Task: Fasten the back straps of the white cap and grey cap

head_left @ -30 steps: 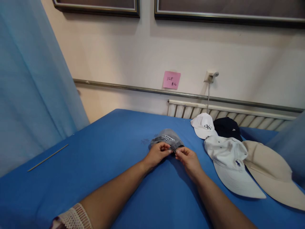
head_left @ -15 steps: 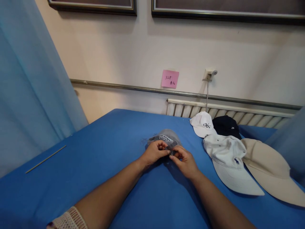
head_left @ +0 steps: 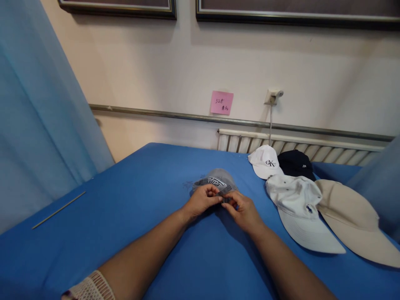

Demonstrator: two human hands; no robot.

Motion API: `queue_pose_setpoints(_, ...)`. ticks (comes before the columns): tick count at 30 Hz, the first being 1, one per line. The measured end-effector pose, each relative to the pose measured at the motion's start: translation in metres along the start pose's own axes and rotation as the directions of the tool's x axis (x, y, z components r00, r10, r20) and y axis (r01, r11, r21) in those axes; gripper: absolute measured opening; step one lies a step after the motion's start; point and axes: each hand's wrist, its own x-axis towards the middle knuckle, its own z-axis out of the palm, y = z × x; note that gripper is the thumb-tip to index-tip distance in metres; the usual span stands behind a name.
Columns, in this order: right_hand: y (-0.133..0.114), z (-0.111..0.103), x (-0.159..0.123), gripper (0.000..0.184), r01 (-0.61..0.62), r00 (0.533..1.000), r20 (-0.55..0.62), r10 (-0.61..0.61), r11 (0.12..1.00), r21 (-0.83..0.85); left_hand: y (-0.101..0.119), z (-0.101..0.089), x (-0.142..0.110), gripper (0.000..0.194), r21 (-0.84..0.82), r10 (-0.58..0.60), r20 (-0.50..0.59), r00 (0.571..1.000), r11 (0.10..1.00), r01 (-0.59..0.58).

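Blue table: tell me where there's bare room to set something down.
Free: between stick and left forearm; between left forearm and right forearm. Crowded: middle, where left hand and right hand hold the gray cap; right side, where white cap, black cap, off-white cap and beige cap cluster.

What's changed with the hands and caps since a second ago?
The right hand has shifted slightly left, closer to the left hand at the strap of the grey cap. Both hands remain on it. The white cap, dark cap, pale cap, beige cap and stick stayed put.
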Motion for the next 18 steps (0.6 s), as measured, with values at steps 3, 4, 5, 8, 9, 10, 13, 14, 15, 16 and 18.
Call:
queue_pose_setpoints(3,0.002,0.000,0.000,0.015,0.001,1.000,-0.003,-0.001,0.999,-0.051,-0.001,0.000,0.001,0.029,-0.037,-0.027,0.008,1.000,0.999,0.027)
queue_pose_setpoints(4,0.002,0.001,0.000,0.015,-0.010,1.000,-0.014,0.010,0.998,-0.057,-0.001,0.000,0.001,0.029,-0.051,-0.027,0.012,1.000,0.998,0.028)
queue_pose_setpoints(5,0.003,0.001,0.000,0.015,-0.024,0.999,-0.030,0.022,0.998,-0.056,-0.001,0.000,0.001,0.029,-0.059,-0.027,0.014,1.000,0.998,0.028)
queue_pose_setpoints(8,0.007,0.003,0.000,0.018,-0.070,0.993,-0.101,0.067,0.997,-0.020,0.000,-0.001,0.002,0.033,-0.034,-0.039,0.010,0.999,0.999,0.039)
queue_pose_setpoints(9,0.008,0.003,0.000,0.019,-0.087,0.988,-0.125,0.087,0.996,0.002,0.000,-0.001,0.003,0.035,-0.023,-0.041,0.005,0.999,0.999,0.041)
queue_pose_setpoints(10,0.009,0.004,0.000,0.021,-0.107,0.983,-0.148,0.110,0.994,0.025,0.001,-0.002,0.003,0.035,-0.018,-0.039,0.000,0.999,0.999,0.039)
queue_pose_setpoints(13,0.014,0.005,0.000,0.024,-0.166,0.961,-0.207,0.183,0.981,0.096,0.002,-0.004,0.003,0.033,-0.020,-0.010,-0.015,1.000,1.000,0.009)
queue_pose_setpoints(14,0.014,0.006,0.000,0.026,-0.178,0.954,-0.222,0.201,0.977,0.119,0.003,-0.004,0.003,0.032,-0.016,-0.003,-0.018,1.000,1.000,0.003)
queue_pose_setpoints(15,0.015,0.006,0.000,0.027,-0.185,0.949,-0.234,0.213,0.973,0.139,0.003,-0.005,0.003,0.032,-0.010,-0.001,-0.018,1.000,1.000,0.001)
queue_pose_setpoints(16,0.015,0.007,0.000,0.027,-0.187,0.945,-0.242,0.222,0.970,0.157,0.004,-0.005,0.003,0.032,-0.005,-0.003,-0.017,1.000,1.000,0.002)
queue_pose_setpoints(18,0.014,0.007,0.000,0.027,-0.183,0.941,-0.251,0.227,0.965,0.186,0.006,-0.005,0.002,0.032,0.008,-0.011,-0.016,1.000,1.000,0.011)
